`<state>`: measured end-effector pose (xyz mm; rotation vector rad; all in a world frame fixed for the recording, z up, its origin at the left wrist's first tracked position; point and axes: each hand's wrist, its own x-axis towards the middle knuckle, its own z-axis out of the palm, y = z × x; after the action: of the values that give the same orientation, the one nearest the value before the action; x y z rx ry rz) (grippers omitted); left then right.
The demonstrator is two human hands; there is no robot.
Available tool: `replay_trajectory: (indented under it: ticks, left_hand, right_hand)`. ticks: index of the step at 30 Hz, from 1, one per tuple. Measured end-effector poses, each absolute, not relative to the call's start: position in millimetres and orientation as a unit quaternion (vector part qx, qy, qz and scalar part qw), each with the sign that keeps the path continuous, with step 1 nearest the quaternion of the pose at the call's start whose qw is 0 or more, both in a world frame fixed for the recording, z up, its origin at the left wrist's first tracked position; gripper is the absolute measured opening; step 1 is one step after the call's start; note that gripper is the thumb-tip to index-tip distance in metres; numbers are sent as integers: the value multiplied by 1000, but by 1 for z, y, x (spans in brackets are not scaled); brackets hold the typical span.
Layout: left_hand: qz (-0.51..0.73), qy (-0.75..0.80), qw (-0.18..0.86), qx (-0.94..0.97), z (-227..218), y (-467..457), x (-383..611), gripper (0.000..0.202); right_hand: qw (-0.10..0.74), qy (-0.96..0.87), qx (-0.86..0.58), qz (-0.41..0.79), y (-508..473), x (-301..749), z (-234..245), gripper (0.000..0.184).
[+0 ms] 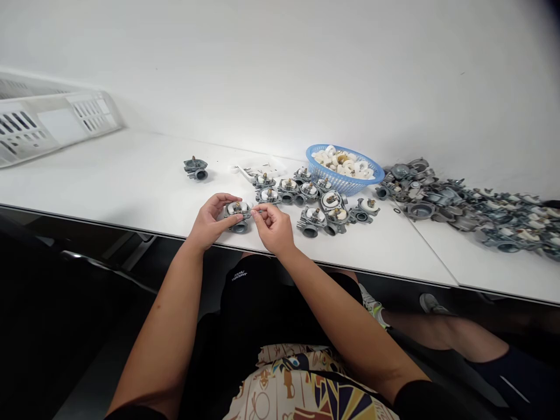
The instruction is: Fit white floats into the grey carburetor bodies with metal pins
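Observation:
A grey metal carburetor body (238, 217) with a white float on top rests on the white table (131, 181) near its front edge. My left hand (213, 220) wraps around its left side, fingers curled on it. My right hand (273, 226) is closed in a pinch at its right side, on something too small to make out. Just behind my hands stand several like carburetor bodies with white floats (306, 195).
A blue basket (345, 182) of white floats stands behind the group. A heap of grey carburetor bodies (472, 207) spreads to the right. One lone carburetor (196, 168) sits further left. A white crate (48, 119) lies at far left. Another person's legs (472, 341) show under the table.

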<state>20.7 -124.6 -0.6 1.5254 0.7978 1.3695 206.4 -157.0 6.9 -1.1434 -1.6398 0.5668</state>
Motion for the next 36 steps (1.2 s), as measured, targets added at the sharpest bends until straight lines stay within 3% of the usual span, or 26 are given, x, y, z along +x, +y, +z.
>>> replay_trajectory:
  ticks: [15, 36]
  left_hand:
    - [539, 338, 464, 616, 2, -126, 20, 50]
    - [525, 326, 469, 630, 2, -125, 18, 45]
  right_hand:
    - [534, -647, -446, 312, -152, 204, 5, 34]
    - [543, -646, -430, 321, -152, 204, 5, 26]
